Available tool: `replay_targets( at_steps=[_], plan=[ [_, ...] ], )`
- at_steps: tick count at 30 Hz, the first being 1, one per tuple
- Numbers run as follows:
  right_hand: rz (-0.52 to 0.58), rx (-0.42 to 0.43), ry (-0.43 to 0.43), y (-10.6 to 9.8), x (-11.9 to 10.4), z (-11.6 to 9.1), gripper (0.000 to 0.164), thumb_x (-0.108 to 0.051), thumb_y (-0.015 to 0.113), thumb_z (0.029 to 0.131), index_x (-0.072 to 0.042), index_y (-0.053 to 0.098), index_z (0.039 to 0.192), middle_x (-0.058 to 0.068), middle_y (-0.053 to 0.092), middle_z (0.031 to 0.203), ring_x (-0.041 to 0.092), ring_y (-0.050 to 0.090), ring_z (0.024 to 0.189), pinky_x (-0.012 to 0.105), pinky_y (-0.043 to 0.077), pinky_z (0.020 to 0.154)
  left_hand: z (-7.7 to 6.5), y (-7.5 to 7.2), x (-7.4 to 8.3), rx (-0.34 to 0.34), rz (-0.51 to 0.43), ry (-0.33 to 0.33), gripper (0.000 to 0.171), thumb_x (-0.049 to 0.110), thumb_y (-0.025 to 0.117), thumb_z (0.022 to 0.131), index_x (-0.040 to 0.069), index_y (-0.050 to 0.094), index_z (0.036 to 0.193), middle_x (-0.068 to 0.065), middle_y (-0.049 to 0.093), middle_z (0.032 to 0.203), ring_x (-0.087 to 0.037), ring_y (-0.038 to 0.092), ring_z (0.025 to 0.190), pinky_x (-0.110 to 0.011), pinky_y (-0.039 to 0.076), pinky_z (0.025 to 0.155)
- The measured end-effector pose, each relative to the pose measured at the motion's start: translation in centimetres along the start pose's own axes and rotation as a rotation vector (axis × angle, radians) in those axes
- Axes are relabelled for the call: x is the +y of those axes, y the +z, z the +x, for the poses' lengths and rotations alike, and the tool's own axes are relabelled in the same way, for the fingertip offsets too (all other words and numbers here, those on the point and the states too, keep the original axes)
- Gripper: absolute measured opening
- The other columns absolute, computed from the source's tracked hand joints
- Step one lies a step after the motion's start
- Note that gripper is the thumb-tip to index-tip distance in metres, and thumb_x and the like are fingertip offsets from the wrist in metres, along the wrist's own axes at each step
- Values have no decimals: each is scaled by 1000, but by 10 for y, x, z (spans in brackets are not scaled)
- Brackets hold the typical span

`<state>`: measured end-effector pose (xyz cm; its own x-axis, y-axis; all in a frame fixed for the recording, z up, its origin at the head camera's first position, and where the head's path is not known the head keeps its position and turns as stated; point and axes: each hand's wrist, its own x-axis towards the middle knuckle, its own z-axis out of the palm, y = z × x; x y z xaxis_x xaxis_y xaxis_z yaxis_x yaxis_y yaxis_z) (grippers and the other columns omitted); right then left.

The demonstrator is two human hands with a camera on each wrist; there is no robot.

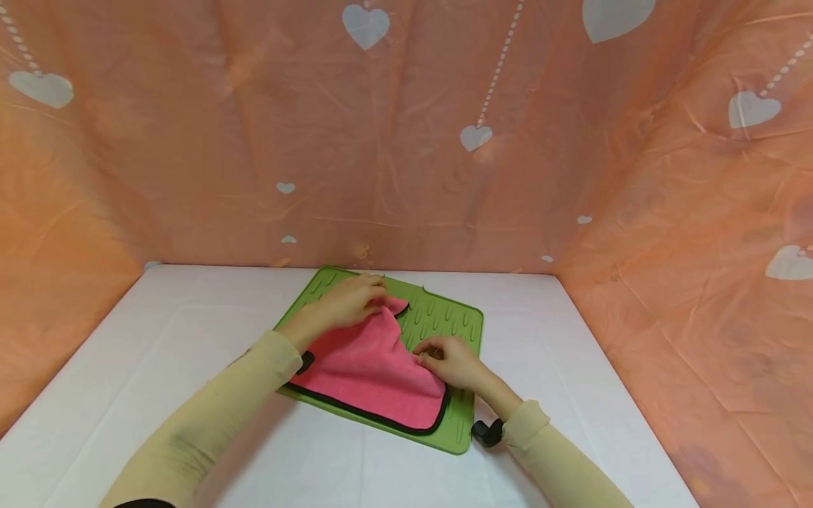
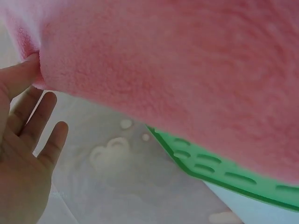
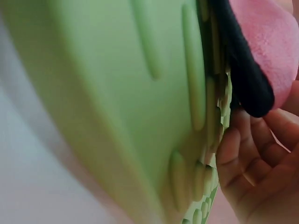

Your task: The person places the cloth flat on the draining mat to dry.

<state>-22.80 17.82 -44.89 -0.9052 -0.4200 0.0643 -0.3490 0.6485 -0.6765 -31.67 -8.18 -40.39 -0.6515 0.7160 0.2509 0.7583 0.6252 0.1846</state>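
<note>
A pink plush cloth (image 1: 381,377) with black edging lies partly folded over a green mat (image 1: 438,314) that has raised oblong ridges. Toward the mat's far side, my left hand (image 1: 351,300) pinches the cloth and lifts a peak in it. In the left wrist view, thumb and forefinger of that hand (image 2: 28,158) grip the cloth while its other fingers stick out. My right hand (image 1: 452,362) holds the cloth's right side between thumb and fingers, low over the mat. The right wrist view shows curled fingers (image 3: 238,154) at the black edging (image 3: 252,84); their tips are partly hidden.
The mat lies askew on a white-covered table (image 1: 190,339). Orange sheeting (image 1: 413,204) with pale hearts hangs behind and at both sides. A black wrist piece (image 1: 488,432) sits by the right sleeve, near the mat's front right corner.
</note>
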Motion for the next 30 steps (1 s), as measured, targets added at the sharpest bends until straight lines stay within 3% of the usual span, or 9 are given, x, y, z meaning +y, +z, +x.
replay_targets(
  at_steps=[5,9,13,16,23,30],
  plan=[
    [7,67,-15,0,-3,-5,13,-20,71,100,-13,79,107,-2,74,102,10,64,85,29,53,75,-14,-6,-1,65,3,4,10,11,75,97,12,77,106,-7,65,116,-29,62,113,-48,50,99],
    [-14,143,-68,0,-5,-13,11,-19,72,99,-15,80,106,-4,71,101,9,62,85,28,53,75,-27,-13,2,87,23,7,10,13,74,97,14,77,107,-3,64,109,-26,64,103,-46,52,93],
    [-45,177,-125,1,-9,-19,8,-17,75,97,-16,79,104,-8,67,93,7,58,78,26,50,68,-42,-16,1,117,77,64,8,11,76,95,15,76,103,1,61,98,-23,64,91,-43,51,81],
    [-77,167,-171,2,-14,-24,9,-15,76,96,-14,79,104,-8,65,91,6,55,76,25,50,65,-55,-16,-1,130,125,103,11,8,78,92,16,74,99,1,60,93,-23,64,89,-43,51,77],
    [-154,102,-233,4,-19,-34,13,-11,74,96,-13,79,107,-7,65,93,6,56,80,25,51,68,-83,-11,-2,105,215,118,15,14,84,87,18,75,98,2,64,95,-23,67,93,-47,53,84],
    [-201,-25,-274,7,-20,-37,13,-12,71,98,-11,79,109,-4,69,98,8,62,87,28,54,76,-99,0,0,61,215,109,10,16,80,92,18,76,101,4,63,91,-19,66,88,-42,54,78]
  ],
)
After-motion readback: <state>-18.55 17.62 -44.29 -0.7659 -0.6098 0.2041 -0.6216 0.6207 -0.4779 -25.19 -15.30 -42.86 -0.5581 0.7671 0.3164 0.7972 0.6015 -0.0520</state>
